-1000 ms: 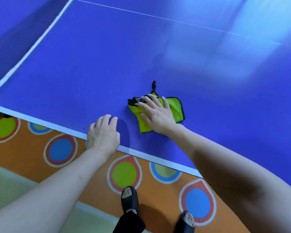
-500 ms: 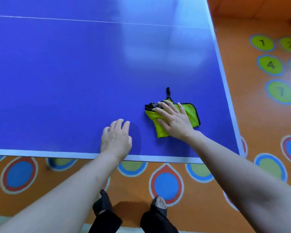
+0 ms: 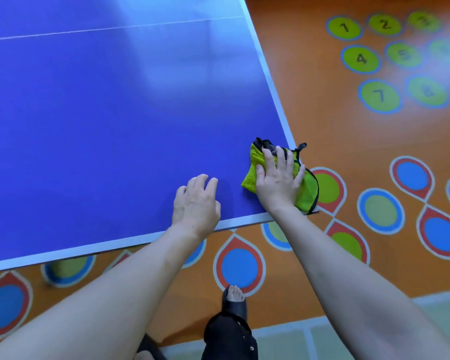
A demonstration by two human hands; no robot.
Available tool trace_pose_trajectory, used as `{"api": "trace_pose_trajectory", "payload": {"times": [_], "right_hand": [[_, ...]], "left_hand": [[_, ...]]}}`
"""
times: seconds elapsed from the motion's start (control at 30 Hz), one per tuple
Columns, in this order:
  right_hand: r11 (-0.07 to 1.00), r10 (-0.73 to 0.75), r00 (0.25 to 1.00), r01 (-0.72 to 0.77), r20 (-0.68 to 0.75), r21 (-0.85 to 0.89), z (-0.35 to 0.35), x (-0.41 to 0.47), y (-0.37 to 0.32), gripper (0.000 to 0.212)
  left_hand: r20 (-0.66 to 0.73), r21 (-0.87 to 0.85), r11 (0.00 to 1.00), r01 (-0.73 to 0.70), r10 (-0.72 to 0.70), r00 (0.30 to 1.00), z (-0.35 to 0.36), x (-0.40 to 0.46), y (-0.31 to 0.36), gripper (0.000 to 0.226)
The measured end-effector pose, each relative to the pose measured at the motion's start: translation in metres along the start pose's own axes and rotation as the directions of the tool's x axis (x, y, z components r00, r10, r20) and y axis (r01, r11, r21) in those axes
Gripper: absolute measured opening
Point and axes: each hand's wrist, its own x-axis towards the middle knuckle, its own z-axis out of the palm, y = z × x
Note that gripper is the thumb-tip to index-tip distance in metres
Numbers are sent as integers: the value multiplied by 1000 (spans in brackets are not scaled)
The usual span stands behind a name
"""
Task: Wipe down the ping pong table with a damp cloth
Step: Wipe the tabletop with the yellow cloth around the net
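The blue ping pong table with white edge lines fills the upper left of the head view. A green cloth with dark trim lies at the table's near right corner and hangs partly over the right edge. My right hand presses flat on the cloth with fingers spread. My left hand rests on the table beside it near the front edge, fingers slightly bent, holding nothing.
The orange floor carries coloured teardrop shapes and numbered green circles at the right. My foot in a dark sandal stands below the table's front edge. A white line crosses the table farther away.
My right hand has slid the cloth to the right, from the table's middle to its right corner, where the cloth now overhangs the edge. My left hand has followed along the front edge.
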Motion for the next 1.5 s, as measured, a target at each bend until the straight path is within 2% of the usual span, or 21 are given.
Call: {"api": "trace_pose_trajectory", "payload": {"times": [0.13,0.4,0.6,0.7,0.77,0.9,1.03,1.13,1.27,1.5], "right_hand": [[991,137,990,-136,16,-15,5,-35,-41,53],[995,90,995,-87,51,-57,43,-89,-173,53],[992,-89,989,98,121,-75,89,-119,-319,54],[967,-235,958,248,162,-65,111,-131,-393,53],[908,-393,901,412,183,-80,123,-142,-432,52],[719,-666,704,694,248,-37,139,-172,-473,50],[499,-833,484,867,268,-14,138,-193,-453,55],[453,-868,436,891,238,19,127,-193,-413,53],[505,-839,488,863,241,8,103,-172,-332,52],[702,-692,692,712,204,-34,43,-115,-145,51]], "left_hand": [[-10,1,1000,24,-24,1000,-3,-25,-43,51],[-66,-24,994,110,-111,992,-8,-86,-197,52],[-115,-108,957,267,-279,953,-15,-146,-329,51],[-123,-95,938,335,-345,931,-12,-179,-387,50],[-129,-98,924,370,-380,916,-9,-197,-413,49],[-103,-125,893,432,-445,890,-5,-227,-434,49],[-66,-106,872,478,-486,871,-6,-243,-426,48],[-58,-90,874,477,-482,874,-9,-237,-401,46],[-58,-86,884,459,-465,884,-11,-211,-338,47],[-52,-104,937,332,-339,939,-6,-141,-180,47]]}}
